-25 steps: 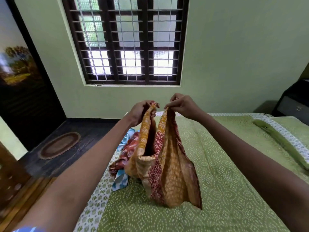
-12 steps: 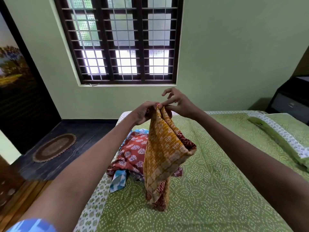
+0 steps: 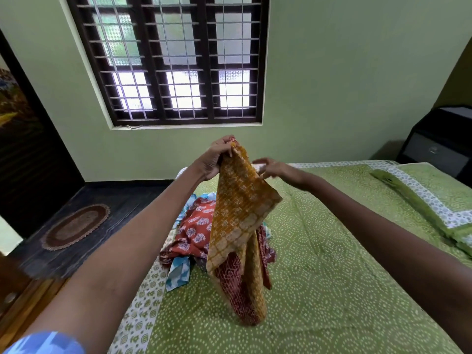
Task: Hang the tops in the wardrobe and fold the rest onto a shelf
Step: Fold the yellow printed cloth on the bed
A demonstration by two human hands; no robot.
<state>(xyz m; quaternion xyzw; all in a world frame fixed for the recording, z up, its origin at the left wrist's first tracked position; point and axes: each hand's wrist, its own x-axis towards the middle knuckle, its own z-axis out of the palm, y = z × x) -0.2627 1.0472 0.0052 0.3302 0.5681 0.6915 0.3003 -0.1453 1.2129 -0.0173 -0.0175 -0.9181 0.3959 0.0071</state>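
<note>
Over the green patterned bed point(image 3: 332, 264), seen from the head camera, the person is holding up a mustard-yellow printed garment point(image 3: 240, 213) with a dark red lining showing near its lower end. The left hand point(image 3: 217, 157) is making the grip: its fingers are curling round the garment's top edge and bunching it, so the cloth is hanging straight down from that hand, with its lowest folds touching the bedspread. The right hand point(image 3: 278, 171) is sitting just beside the hanging cloth, at its right edge and a little lower than the left hand; its fingers are spreading out loosely and are blurred, and I cannot tell whether the tips are touching the fabric. Behind the garment, near the bed's left edge, a heap of other clothes is lying: a red floral piece point(image 3: 196, 231) on top and a blue-and-white piece point(image 3: 178, 274) sticking out beneath it. A green pillow point(image 3: 419, 198) is lying along the bed's right side. On the dark floor to the left, an oval mat point(image 3: 76, 226) is lying under the barred window point(image 3: 173, 60).
</note>
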